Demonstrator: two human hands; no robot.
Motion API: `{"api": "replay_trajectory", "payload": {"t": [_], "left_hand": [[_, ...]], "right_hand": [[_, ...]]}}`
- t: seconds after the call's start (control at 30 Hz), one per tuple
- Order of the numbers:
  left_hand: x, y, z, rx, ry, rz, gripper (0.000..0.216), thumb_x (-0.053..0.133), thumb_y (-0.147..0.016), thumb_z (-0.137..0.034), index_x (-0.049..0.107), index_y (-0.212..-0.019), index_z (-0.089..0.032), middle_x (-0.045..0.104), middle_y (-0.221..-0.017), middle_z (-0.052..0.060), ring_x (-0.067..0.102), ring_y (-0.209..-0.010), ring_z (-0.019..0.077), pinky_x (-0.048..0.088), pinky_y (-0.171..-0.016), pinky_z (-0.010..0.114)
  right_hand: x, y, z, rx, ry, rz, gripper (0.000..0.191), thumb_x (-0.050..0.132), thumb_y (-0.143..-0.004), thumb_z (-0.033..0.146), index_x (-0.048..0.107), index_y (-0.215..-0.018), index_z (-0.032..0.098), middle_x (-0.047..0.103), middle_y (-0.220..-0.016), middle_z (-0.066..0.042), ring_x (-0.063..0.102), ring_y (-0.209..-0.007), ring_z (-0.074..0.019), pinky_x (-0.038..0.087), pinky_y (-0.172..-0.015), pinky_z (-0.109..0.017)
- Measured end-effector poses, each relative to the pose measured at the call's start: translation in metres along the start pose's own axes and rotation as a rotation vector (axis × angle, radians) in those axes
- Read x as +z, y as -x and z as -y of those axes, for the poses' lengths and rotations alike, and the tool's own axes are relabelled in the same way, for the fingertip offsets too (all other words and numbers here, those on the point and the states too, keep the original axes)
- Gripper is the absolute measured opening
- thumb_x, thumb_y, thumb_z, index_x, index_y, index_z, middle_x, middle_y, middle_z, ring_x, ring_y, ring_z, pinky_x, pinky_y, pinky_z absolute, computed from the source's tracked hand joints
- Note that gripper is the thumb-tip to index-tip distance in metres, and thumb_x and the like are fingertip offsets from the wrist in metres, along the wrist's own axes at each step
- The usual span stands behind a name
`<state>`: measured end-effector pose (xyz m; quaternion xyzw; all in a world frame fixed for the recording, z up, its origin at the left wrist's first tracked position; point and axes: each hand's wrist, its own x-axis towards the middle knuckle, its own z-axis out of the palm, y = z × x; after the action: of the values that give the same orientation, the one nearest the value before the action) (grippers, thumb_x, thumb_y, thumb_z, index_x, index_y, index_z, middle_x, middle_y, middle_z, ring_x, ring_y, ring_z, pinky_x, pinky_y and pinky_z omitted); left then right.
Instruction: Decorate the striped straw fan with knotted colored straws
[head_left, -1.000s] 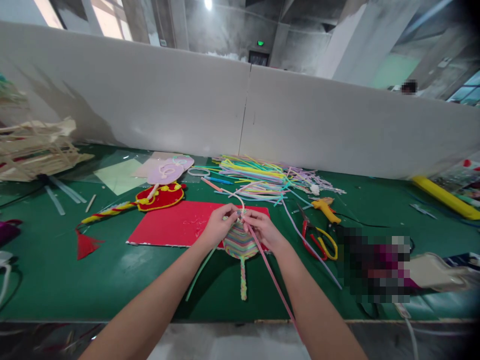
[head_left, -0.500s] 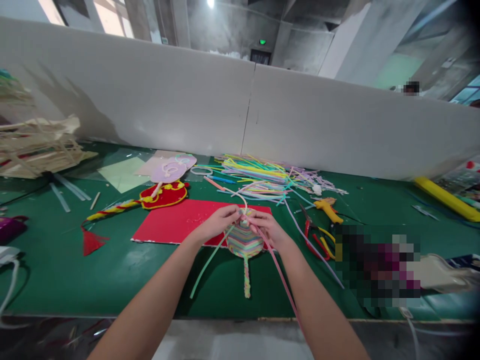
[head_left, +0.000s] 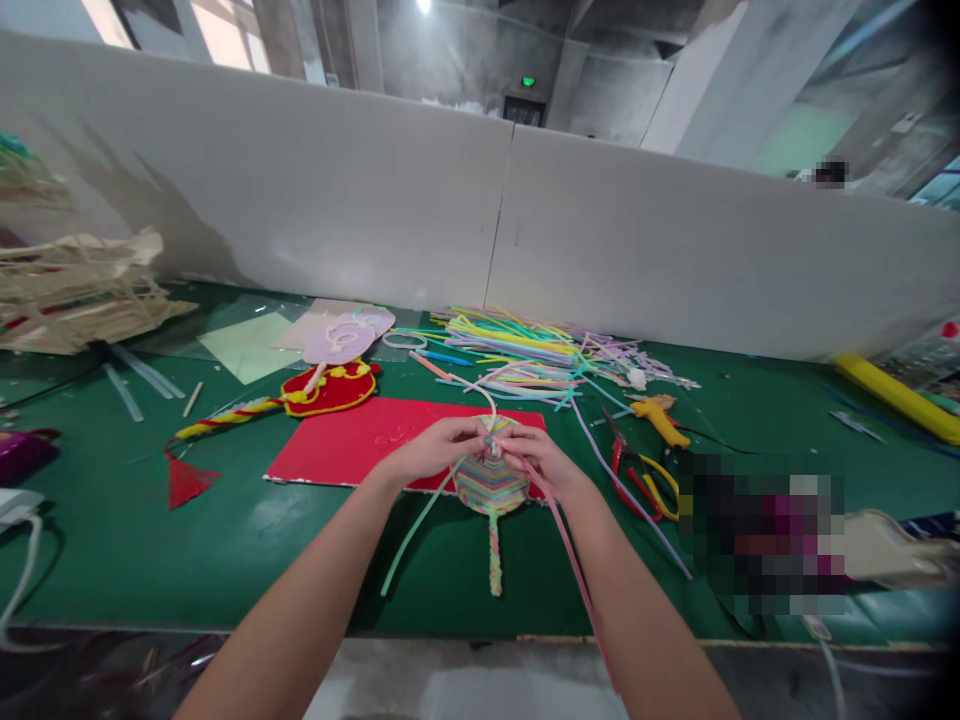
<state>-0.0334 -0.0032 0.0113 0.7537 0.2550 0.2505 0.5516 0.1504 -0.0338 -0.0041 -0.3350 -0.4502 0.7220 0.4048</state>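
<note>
A round fan (head_left: pixel 491 485) with chevron stripes in pastel pipe cleaners lies on the table, its twisted handle (head_left: pixel 495 560) toward me. Over its upper part my left hand (head_left: pixel 450 443) is closed in a pinch on a pipe cleaner. A long green pipe cleaner (head_left: pixel 411 545) trails down from beneath those fingers. My right hand (head_left: pixel 541 458) pinches pink pipe cleaners (head_left: pixel 571 555) that run down along my right forearm. The fingertips of both hands nearly meet at the fan's middle, hiding the exact grip. A pale pipe cleaner (head_left: pixel 487 395) curves up beyond them.
Under the fan's far part lies a red board (head_left: pixel 352 440). Loose pipe cleaners (head_left: pixel 517 350) are heaped behind it. Pliers (head_left: pixel 637 480) and a yellow glue gun (head_left: pixel 660 418) lie to the right. A red fan with yellow trim (head_left: pixel 330 390) and a lilac fan (head_left: pixel 345 338) lie left.
My fingertips have shifted slightly at the fan's middle, showing more of its striped surface. The view has moved a little; the fan stays in place.
</note>
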Motion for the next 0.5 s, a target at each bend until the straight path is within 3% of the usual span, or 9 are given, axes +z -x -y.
{"api": "replay_trajectory", "payload": {"t": [0.27, 0.37, 0.5], "left_hand": [[0.0058, -0.0027, 0.0034, 0.031, -0.08, -0.229, 0.022, 0.044, -0.081, -0.032, 0.05, -0.07, -0.014, 0.047, -0.067, -0.002, 0.044, -0.066, 0.0099, 0.037, -0.06, 0.02], [0.009, -0.0043, 0.003, 0.035, -0.105, -0.302, 0.02, 0.044, -0.081, -0.03, 0.047, -0.068, -0.015, 0.045, -0.063, -0.003, 0.042, -0.063, 0.0094, 0.036, -0.058, 0.02], [0.0091, -0.0053, 0.003, 0.016, -0.032, -0.263, 0.021, 0.042, -0.082, -0.032, 0.048, -0.072, -0.015, 0.048, -0.068, -0.001, 0.045, -0.066, 0.0103, 0.038, -0.062, 0.021]], "right_hand": [[0.0058, 0.0018, 0.0027, -0.013, 0.042, -0.049, 0.017, 0.061, -0.072, 0.03, 0.056, -0.073, 0.014, 0.051, -0.05, 0.006, 0.021, -0.029, 0.0014, 0.008, -0.028, -0.015], [0.0089, 0.0006, 0.0011, -0.044, 0.061, -0.029, 0.017, 0.06, -0.072, 0.031, 0.055, -0.072, 0.015, 0.057, -0.056, 0.003, 0.031, -0.029, -0.0006, 0.015, -0.026, -0.014], [0.0081, -0.0012, -0.001, -0.104, 0.058, -0.063, 0.018, 0.061, -0.072, 0.031, 0.056, -0.07, 0.014, 0.059, -0.054, 0.002, 0.037, -0.029, -0.0019, 0.023, -0.026, -0.014]]}}
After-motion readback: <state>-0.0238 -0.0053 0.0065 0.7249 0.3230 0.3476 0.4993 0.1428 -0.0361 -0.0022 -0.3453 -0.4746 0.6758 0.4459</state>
